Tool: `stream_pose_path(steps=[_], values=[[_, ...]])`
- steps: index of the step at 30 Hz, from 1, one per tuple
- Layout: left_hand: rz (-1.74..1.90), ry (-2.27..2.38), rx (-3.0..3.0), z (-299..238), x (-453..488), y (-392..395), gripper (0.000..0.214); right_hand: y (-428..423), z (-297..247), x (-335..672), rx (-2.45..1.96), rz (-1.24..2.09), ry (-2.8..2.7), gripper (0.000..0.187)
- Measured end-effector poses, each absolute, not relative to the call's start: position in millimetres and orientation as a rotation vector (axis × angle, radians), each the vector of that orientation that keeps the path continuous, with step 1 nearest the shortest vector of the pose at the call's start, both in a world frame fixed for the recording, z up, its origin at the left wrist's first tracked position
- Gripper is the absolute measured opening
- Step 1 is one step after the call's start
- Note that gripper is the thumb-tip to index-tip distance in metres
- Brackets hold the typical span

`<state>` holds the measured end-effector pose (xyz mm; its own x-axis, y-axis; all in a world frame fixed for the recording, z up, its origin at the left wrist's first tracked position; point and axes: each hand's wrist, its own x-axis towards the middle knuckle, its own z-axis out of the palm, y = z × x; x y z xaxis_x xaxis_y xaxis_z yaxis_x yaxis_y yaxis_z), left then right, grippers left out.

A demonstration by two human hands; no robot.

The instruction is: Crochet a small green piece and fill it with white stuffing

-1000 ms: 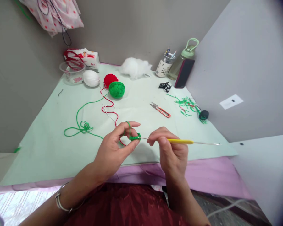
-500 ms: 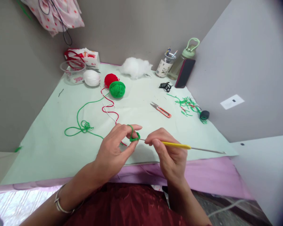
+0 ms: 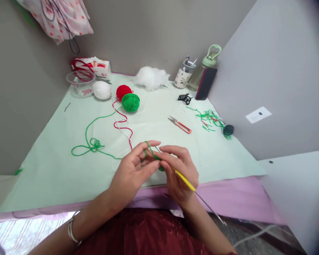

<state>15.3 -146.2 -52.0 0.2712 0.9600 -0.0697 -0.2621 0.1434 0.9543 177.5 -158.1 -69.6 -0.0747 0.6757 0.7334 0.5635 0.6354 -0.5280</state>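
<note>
My left hand (image 3: 134,164) pinches a small green crochet piece (image 3: 161,168), mostly hidden behind the fingers. Green yarn loops over its raised index finger and runs left to a loose tangle (image 3: 95,143) on the table. In my right hand (image 3: 182,173) is a crochet hook with a yellow grip (image 3: 184,180). Its thin metal tip shows by the left index finger, close to the green yarn, and the other metal end slants down to the right. The fingertips of both hands meet at the crochet piece.
Farther back lie a green yarn ball (image 3: 130,102), a red one (image 3: 123,92) and a white one (image 3: 102,90). Orange thread snips (image 3: 181,125) rest beyond my right hand, near green yarn scraps (image 3: 208,117). White stuffing (image 3: 151,78), a pen cup (image 3: 183,76) and a bottle (image 3: 199,76) line the back.
My right hand has moved left against the left hand. The hook has turned, its rear end now pointing down and its tip up by the index finger. The crochet piece is now more covered.
</note>
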Motion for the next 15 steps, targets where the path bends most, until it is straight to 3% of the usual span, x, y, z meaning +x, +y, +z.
stream_pose_path(steps=[6, 9, 12, 15], values=[[1.159, 0.968, 1.126, -54.8, -3.3, -134.0, 0.037, -150.4, -59.6, 188.6, -1.107, 0.441, -1.821, 0.019], [1.328, 1.004, 1.030, -45.9, -32.5, -120.4, 0.013, -152.7, -45.2, 201.7, -1.169, 0.808, -2.005, 0.031], [1.543, 0.988, 0.984, -37.8, -71.3, -108.5, 0.012, -154.8, -34.9, 216.7, -0.960, 1.244, -2.095, 0.037], [1.587, 1.186, 1.323, -37.4, -115.3, -100.6, 0.014, -154.3, -31.8, 230.6, -0.793, 1.366, -2.104, 0.035]])
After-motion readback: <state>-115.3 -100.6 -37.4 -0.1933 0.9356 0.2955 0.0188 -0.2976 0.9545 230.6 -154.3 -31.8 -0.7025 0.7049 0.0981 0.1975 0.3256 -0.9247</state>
